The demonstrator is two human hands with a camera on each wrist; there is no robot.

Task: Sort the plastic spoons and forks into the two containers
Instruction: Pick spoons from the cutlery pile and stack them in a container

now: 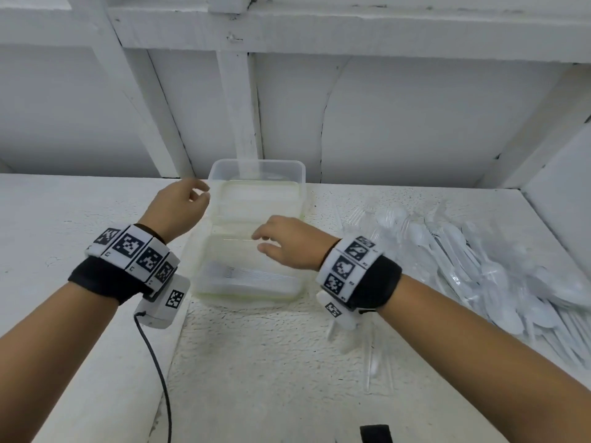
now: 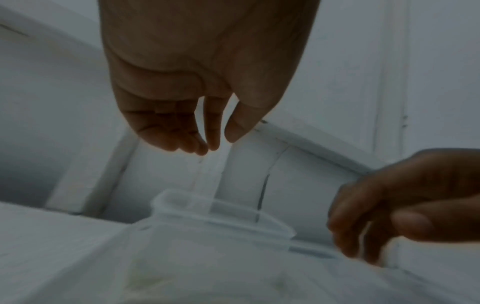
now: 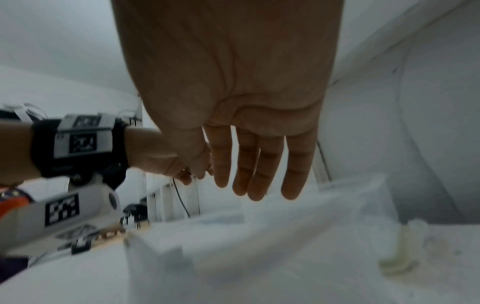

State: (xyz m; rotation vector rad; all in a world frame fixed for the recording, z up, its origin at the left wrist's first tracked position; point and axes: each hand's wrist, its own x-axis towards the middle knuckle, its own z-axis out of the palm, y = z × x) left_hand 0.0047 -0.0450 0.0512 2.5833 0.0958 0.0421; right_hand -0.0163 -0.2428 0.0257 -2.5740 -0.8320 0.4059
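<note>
The loose spoons and forks (image 1: 473,266) lie heaped on the right side of the white shelf (image 1: 256,362), well apart from the two clear containers (image 1: 252,273) that sit one behind the other in the middle; the near one already has a few forks (image 1: 246,276) lying flat in it, while the far container (image 1: 259,174) looks empty, though its clear plastic makes that hard to judge. Your right hand (image 1: 287,243) hovers over the near container with fingers spread and relaxed, holding nothing. Your left hand (image 1: 179,204) sits just beside the far container's left edge, fingers loosely curled and thumb close to them; nothing shows between them. The next piece probably comes from the heap, so reach right, take one handle, check tines or bowl, then lay it parallel to its kind.
</note>
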